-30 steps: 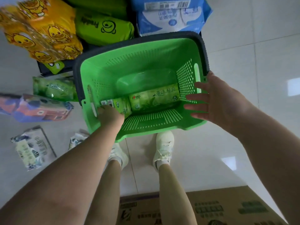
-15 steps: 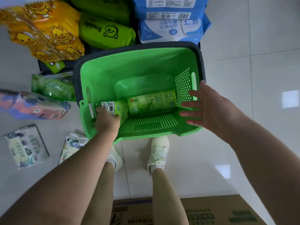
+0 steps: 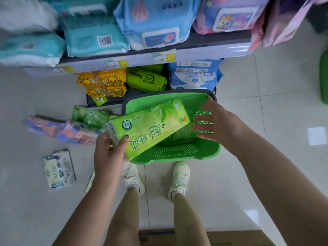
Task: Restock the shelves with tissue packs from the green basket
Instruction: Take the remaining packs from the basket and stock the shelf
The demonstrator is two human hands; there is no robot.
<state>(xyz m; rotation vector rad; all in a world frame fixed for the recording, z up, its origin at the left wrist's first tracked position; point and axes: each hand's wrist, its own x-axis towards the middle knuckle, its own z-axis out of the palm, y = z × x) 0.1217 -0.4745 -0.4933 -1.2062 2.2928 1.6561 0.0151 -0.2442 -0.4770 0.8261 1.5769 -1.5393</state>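
Long green tissue pack (image 3: 150,126) is held at its near-left end by the left hand (image 3: 109,150): thumb on the printed top face, fingers curled round the end, a firm grip. From the grip the pack runs up and to the right, tilted, its far end over the open mouth of the green basket (image 3: 177,155); the pack is above the basket rim, not resting inside. Below the pack's far end, a second green pack (image 3: 186,133) lies on the basket floor, partly hidden. Right hand (image 3: 215,122) is on the far side of the pack from the grip, over the basket's right wall, palm turned left, fingers spread and straight, holding nothing; whether it touches the pack cannot be told. Just left of the gripping hand, on the tiled floor (image 3: 266,121): a small green pack (image 3: 90,116), a purple-orange pack (image 3: 62,130), and nearer the body a white floral pack (image 3: 58,170). Beyond the basket, away from the grip: yellow duck-print packs (image 3: 103,84), a green roll pack (image 3: 146,79) and blue-white packs (image 3: 194,77) on the bottom shelf; the shelf edge (image 3: 204,53) above carries blue and teal wipes packs (image 3: 94,39). Below the grip: two white shoes (image 3: 179,178), a cardboard box (image 3: 230,239) at frame bottom.
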